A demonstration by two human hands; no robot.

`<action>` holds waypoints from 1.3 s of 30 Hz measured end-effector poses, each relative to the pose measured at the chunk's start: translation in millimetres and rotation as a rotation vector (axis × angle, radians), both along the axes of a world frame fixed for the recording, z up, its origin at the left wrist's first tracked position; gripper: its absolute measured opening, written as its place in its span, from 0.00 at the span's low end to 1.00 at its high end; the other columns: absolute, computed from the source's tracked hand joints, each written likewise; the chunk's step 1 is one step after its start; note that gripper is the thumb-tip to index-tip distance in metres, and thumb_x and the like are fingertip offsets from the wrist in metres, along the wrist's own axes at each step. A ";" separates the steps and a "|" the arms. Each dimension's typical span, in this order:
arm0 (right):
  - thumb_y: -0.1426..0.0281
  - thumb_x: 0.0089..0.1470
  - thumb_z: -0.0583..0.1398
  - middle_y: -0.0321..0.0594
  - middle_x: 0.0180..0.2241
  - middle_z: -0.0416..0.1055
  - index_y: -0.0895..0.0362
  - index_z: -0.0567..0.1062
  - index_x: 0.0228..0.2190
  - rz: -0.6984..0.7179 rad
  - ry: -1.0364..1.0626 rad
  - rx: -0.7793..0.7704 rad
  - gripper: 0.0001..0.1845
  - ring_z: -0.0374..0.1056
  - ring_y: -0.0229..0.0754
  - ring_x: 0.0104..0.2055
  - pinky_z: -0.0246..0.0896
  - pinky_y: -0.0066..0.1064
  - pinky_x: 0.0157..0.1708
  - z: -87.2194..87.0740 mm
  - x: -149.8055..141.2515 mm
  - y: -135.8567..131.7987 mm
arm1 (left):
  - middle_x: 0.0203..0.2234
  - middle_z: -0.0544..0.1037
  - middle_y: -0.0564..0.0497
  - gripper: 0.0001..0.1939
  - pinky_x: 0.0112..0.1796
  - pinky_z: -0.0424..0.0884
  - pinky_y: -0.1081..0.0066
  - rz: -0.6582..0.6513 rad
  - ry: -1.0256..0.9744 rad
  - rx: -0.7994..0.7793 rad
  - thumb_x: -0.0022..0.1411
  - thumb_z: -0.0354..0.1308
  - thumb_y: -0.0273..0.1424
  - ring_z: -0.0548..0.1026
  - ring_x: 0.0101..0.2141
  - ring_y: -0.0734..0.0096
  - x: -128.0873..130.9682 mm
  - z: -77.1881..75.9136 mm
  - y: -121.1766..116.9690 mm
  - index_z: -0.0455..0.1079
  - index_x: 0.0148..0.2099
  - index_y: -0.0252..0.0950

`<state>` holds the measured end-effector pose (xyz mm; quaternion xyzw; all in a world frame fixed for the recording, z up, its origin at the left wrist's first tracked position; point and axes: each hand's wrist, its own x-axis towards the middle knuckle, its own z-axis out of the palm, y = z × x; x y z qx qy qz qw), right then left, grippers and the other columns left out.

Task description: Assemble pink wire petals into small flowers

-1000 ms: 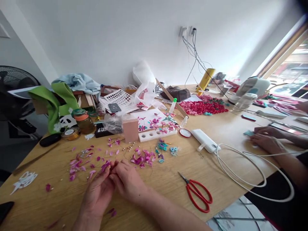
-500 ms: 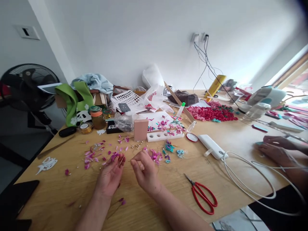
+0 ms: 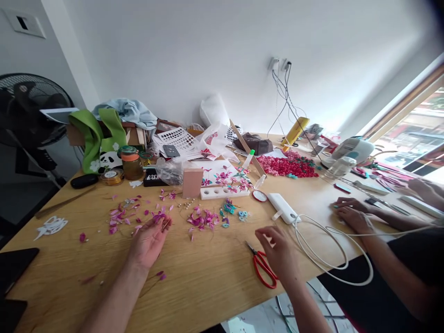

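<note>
My left hand is closed on a magenta flower, its fingers pinching it near the thin stem. Over the scissors with red handles is my right hand. Its thumb and index finger come together in a pinch; whatever they hold is too fine to make out. Loose magenta petals lie beyond and between the hands. Below my left hand, a small purple flower on a thin stem rests on the table.
A white foam block with made-up flowers stands behind the petals, beside a pinkish box. Teal pieces lie nearby. At right are a white power strip, its looping cable and another person's hands.
My right hand has moved away from my left hand, rightward to over the scissors. My left hand keeps its pinch on the flower. The view has swung to the right.
</note>
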<state>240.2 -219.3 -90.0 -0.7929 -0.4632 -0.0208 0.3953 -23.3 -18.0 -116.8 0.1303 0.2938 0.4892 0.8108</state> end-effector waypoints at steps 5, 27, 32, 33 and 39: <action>0.68 0.56 0.54 0.44 0.32 0.70 0.54 0.75 0.30 0.051 -0.111 -0.195 0.10 0.63 0.48 0.38 0.58 0.38 0.37 -39.8 -16.8 -9.5 | 0.23 0.79 0.47 0.07 0.40 0.74 0.67 0.006 0.044 0.099 0.45 0.60 0.15 0.77 0.30 0.70 0.3 -5.2 0.0 0.75 0.24 0.30; 0.64 0.38 0.69 0.36 0.25 0.67 0.57 0.76 0.22 0.255 1.402 0.299 0.11 0.59 0.35 0.29 0.56 0.27 0.31 0.0 -52.7 10.7 | 0.27 0.81 0.43 0.08 0.41 0.72 0.69 -0.394 -0.055 0.064 0.40 0.70 0.21 0.77 0.33 0.66 27.2 42.5 -81.7 0.77 0.28 0.28; 0.66 0.35 0.71 0.40 0.35 0.74 0.54 0.79 0.23 0.273 1.674 0.389 0.10 0.65 0.42 0.41 0.60 0.32 0.40 0.0 -87.0 19.5 | 0.30 0.80 0.42 0.06 0.39 0.72 0.72 -0.338 -0.070 -0.091 0.46 0.66 0.18 0.77 0.33 0.69 39.6 41.9 -115.2 0.77 0.30 0.27; 0.67 0.35 0.71 0.40 0.35 0.74 0.54 0.79 0.24 0.304 1.692 0.386 0.09 0.66 0.42 0.41 0.60 0.33 0.41 0.8 -92.4 20.7 | 0.31 0.80 0.42 0.05 0.39 0.72 0.72 -0.315 -0.072 -0.117 0.46 0.65 0.17 0.77 0.33 0.69 41.1 41.6 -120.1 0.77 0.30 0.27; 0.68 0.38 0.70 0.38 0.30 0.75 0.56 0.79 0.25 0.388 1.709 0.379 0.09 0.67 0.37 0.34 0.62 0.29 0.38 5.9 -112.4 26.7 | 0.34 0.80 0.41 0.05 0.41 0.70 0.70 -0.269 -0.113 -0.165 0.49 0.63 0.17 0.76 0.36 0.66 43.8 43.2 -137.0 0.77 0.32 0.26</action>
